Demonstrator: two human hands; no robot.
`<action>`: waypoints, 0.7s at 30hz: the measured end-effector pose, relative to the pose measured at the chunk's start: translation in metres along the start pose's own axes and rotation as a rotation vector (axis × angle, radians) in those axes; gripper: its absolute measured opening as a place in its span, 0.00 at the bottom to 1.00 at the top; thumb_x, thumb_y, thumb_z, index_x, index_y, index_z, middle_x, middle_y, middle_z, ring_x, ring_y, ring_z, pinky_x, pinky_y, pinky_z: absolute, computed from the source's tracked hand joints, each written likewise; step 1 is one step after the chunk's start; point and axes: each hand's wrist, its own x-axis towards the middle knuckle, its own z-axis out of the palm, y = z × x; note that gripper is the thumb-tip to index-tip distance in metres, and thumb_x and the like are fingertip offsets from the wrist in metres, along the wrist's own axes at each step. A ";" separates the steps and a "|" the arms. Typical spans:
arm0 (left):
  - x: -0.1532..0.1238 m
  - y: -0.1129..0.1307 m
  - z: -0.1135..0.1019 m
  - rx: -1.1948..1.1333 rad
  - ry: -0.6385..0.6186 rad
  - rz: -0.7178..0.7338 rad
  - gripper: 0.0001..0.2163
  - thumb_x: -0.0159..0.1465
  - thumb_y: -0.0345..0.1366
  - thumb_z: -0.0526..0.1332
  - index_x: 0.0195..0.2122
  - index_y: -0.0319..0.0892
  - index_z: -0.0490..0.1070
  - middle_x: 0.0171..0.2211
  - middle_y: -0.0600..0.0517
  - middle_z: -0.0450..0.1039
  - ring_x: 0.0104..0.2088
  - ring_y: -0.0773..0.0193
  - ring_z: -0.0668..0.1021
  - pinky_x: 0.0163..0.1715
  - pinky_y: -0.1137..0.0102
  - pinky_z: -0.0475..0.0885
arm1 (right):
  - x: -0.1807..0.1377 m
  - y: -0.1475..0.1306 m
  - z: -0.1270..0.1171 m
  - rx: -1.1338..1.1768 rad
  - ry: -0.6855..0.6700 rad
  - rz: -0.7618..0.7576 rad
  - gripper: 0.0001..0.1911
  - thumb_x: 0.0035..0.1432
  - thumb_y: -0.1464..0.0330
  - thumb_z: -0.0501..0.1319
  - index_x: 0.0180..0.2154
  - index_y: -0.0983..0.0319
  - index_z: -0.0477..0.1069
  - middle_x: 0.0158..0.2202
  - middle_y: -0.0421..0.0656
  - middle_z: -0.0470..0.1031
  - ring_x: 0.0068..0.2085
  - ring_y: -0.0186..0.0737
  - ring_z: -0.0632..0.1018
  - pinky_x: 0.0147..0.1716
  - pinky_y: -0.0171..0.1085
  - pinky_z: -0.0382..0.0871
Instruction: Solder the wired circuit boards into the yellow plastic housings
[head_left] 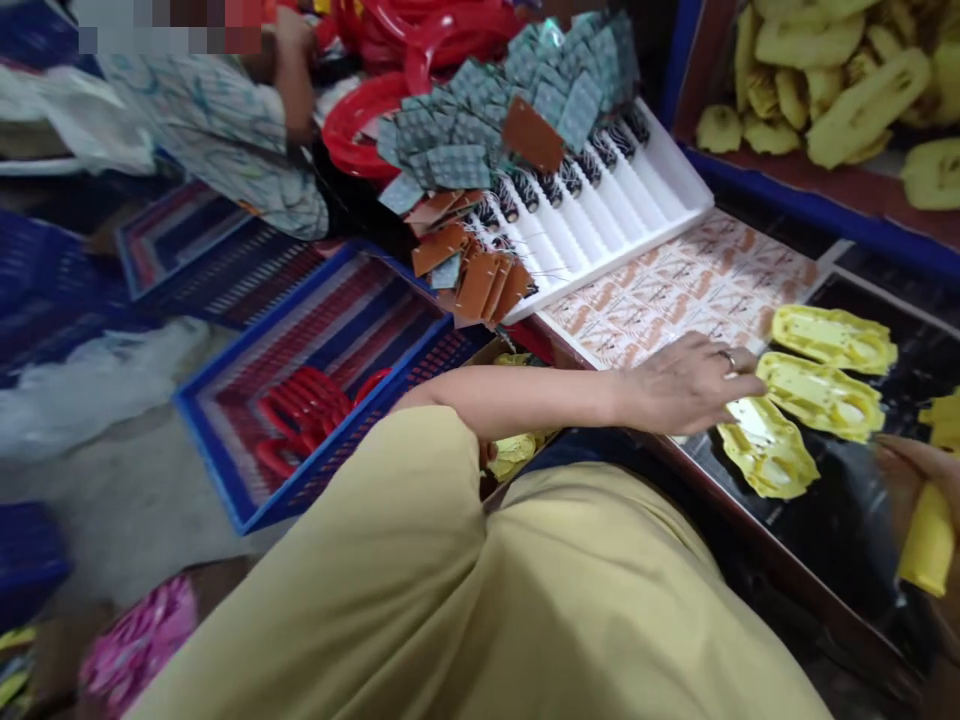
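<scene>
Three pale-yellow moulded plastic shells [821,395] lie side by side on the black, slightly shiny tabletop [847,525] in front of me, hollow faces up. My left hand [686,385], with a metal ring [727,360] on one finger, reaches across my body to their near ends; the fingertips are at two of them, though I cannot tell whether they pinch either one. My right hand [919,465], blurred and cut by the picture's edge, is curled around a bright-yellow cylindrical handle [928,545].

Beneath my left wrist the bench is covered by a pale sheet with a repeated orange-brown print [622,320]; its writing is too small and blurred for me to read. On that sheet sits a white ribbed foam tray [652,220], heaped along its far side with grey-green circuit boards [450,130] and brown ones [487,285]. Beyond them are glossy red plastic rings [352,120].

Behind the bench, a blue-edged bin [810,222] holds more yellow mouldings [862,100]. To my left, a striped blue plastic crate [210,460] with red curved parts [307,410] stands over the grey floor [150,505], near a co-worker in a patterned shirt [217,130].
</scene>
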 end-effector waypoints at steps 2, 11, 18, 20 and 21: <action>-0.025 -0.028 -0.024 0.075 -0.001 -0.153 0.16 0.77 0.33 0.53 0.48 0.43 0.83 0.49 0.43 0.83 0.52 0.50 0.81 0.55 0.55 0.70 | 0.017 0.007 0.013 -0.045 0.010 -0.182 0.31 0.69 0.34 0.53 0.46 0.47 0.81 0.36 0.45 0.85 0.31 0.54 0.84 0.24 0.49 0.76; -0.132 -0.139 -0.076 0.122 0.142 -0.511 0.17 0.69 0.57 0.66 0.39 0.49 0.82 0.60 0.48 0.82 0.68 0.41 0.71 0.74 0.38 0.51 | 0.020 0.008 0.019 -0.107 -0.005 -0.381 0.19 0.68 0.43 0.60 0.44 0.48 0.78 0.31 0.45 0.81 0.30 0.54 0.82 0.35 0.52 0.80; -0.133 -0.140 -0.075 -0.072 0.329 -0.565 0.21 0.71 0.61 0.61 0.35 0.50 0.81 0.53 0.54 0.86 0.67 0.48 0.74 0.74 0.42 0.59 | 0.025 0.003 0.033 -0.105 -0.057 -0.136 0.24 0.64 0.39 0.61 0.39 0.51 0.78 0.34 0.48 0.82 0.33 0.55 0.82 0.37 0.52 0.79; -0.136 -0.142 -0.091 -0.209 0.448 -0.609 0.25 0.72 0.66 0.59 0.37 0.50 0.80 0.55 0.58 0.85 0.66 0.55 0.74 0.74 0.46 0.62 | 0.020 0.000 0.033 -0.114 -0.078 -0.207 0.24 0.67 0.41 0.59 0.43 0.53 0.79 0.38 0.49 0.84 0.34 0.54 0.83 0.32 0.47 0.76; -0.136 -0.144 -0.099 -0.309 0.522 -0.633 0.26 0.71 0.68 0.60 0.37 0.49 0.79 0.56 0.61 0.85 0.65 0.59 0.75 0.75 0.49 0.63 | 0.018 -0.002 0.032 -0.115 -0.072 -0.248 0.24 0.69 0.42 0.59 0.45 0.54 0.79 0.40 0.49 0.84 0.35 0.53 0.83 0.29 0.45 0.75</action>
